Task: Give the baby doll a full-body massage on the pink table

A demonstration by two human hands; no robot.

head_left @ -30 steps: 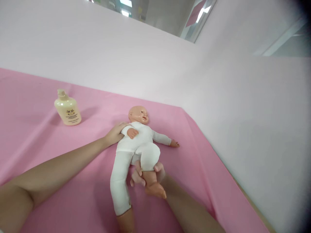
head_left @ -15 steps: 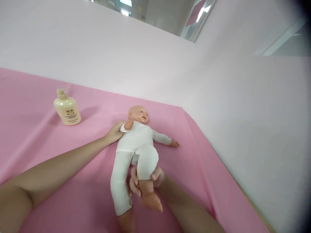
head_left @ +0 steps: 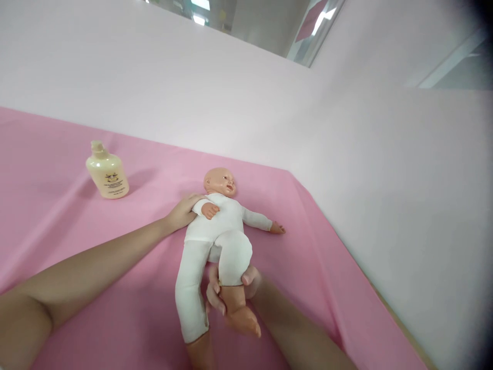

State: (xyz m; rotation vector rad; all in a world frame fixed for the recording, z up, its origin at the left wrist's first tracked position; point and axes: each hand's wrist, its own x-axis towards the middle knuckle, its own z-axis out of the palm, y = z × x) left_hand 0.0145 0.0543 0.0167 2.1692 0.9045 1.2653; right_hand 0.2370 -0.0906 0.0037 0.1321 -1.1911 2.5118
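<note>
A baby doll (head_left: 214,218) in a white body suit lies on its back on a pink sheet (head_left: 115,288), its head away from me and turned to the right. At the doll's arm on the left of the view, my left hand (head_left: 185,210) is closed around the upper part; some fingers are hidden behind it. The doll's small fist rests over its chest. My right hand (head_left: 252,280) wraps around the bent leg from below, near the ankle, with the bare foot hanging over the fingers. The doll's other leg lies extended toward me.
A pale yellow pump bottle (head_left: 110,177) with a printed label stands on the sheet at the left. A white wall (head_left: 154,92) runs along the back and right sides of the pink surface. High on it is a window (head_left: 262,25).
The doll's arm in my left hand has swung down and right across its chest. The foot over my right hand has shifted slightly to the right.
</note>
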